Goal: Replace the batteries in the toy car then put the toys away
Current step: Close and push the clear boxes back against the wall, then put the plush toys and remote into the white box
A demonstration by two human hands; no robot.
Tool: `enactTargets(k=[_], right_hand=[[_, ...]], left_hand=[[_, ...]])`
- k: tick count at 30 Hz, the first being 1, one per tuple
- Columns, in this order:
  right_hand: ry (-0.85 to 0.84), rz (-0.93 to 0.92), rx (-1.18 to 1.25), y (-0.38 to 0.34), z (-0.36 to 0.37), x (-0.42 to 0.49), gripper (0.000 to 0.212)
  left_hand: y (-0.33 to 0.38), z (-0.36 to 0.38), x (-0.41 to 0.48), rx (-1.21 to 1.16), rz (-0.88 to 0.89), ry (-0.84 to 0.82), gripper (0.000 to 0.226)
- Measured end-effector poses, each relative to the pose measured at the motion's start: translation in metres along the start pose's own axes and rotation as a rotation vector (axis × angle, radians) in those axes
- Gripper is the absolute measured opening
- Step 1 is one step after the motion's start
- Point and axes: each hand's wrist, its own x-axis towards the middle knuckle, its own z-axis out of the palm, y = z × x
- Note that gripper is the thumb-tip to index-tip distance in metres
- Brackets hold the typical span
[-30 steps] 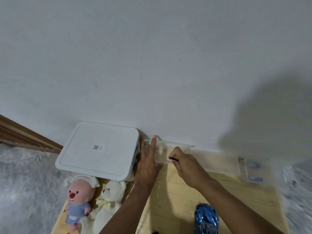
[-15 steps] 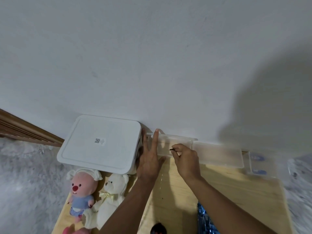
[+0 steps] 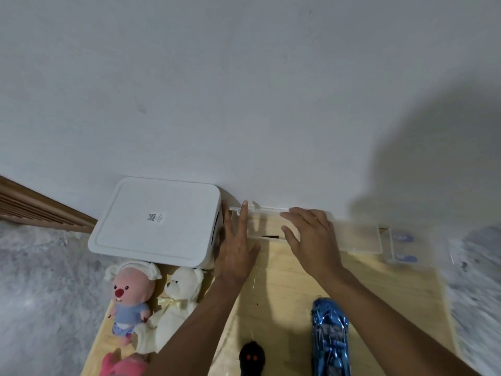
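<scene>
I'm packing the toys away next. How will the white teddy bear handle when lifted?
The white teddy bear looks plush and lies slumped beside the pink-faced doll, so it will probably flop and weigh little. Its fuzzy fabric should grip easily; it is unlikely to roll on the wooden board.

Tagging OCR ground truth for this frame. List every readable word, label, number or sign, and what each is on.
No text here can be quoted.
Sticker on the white box: a QR code with fine print beside it, too small to read.
Clear pack at the far right: blue shapes inside, blurred, no legible text.
Blue toy car: shiny pattern only, no words or numbers made out.
</scene>
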Motion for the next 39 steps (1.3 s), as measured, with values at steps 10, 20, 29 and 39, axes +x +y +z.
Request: enactTargets(k=[10, 20, 29, 39], right_hand=[[-0.180, -0.158, -0.215, 0.023, 0.029, -0.019, 0.033], [-0.573, -0.118, -0.331, 0.002, 0.010, -0.014, 0.045], [-0.347, 0.167, 0.204, -0.076, -0.054, 0.019, 0.044], [-0.515, 0.418, 0.271, -0.213, 0.010, 0.045, 0.074]], left_hand=[[-0.021, 0.020, -0.031, 0.324, 0.059, -0.109, 0.088], [0.003, -0.004, -0.020, 0.375, -0.093, -0.343, 0.075], [0.029, -0.150, -0.007, -0.098, -0.064, 0.342, 0.026], [-0.154, -0.212, 0.028, 0.083, -0.303, -0.062, 0.097]])
